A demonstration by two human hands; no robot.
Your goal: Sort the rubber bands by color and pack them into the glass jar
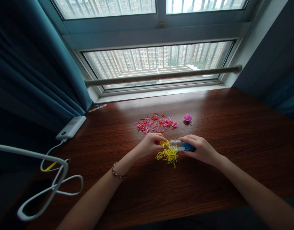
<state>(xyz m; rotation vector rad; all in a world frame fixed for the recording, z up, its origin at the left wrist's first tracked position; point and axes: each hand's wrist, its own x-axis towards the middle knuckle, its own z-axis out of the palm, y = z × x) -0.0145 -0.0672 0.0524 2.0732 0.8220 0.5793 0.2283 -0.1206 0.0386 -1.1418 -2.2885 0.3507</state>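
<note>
On a dark wooden surface point(233, 127) below a window, a left hand point(150, 145) pinches yellow elastic bands point(168, 155) at the mouth of a clear tube point(177, 144). A right hand point(201, 149) grips the tube sideways, just above the yellow heap. A red-and-pink band pile point(157, 123) and a pink cap point(187, 118) lie beyond.

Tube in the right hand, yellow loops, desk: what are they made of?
Tube: clear, glossy, likely plastic; blue contents show through.
Yellow loops: thin, limp, tangled, probably rubber or silicone bands; too small to be sure.
Desk: dark reddish wood or wood-look veneer, visible grain, semi-gloss window reflection.
</note>
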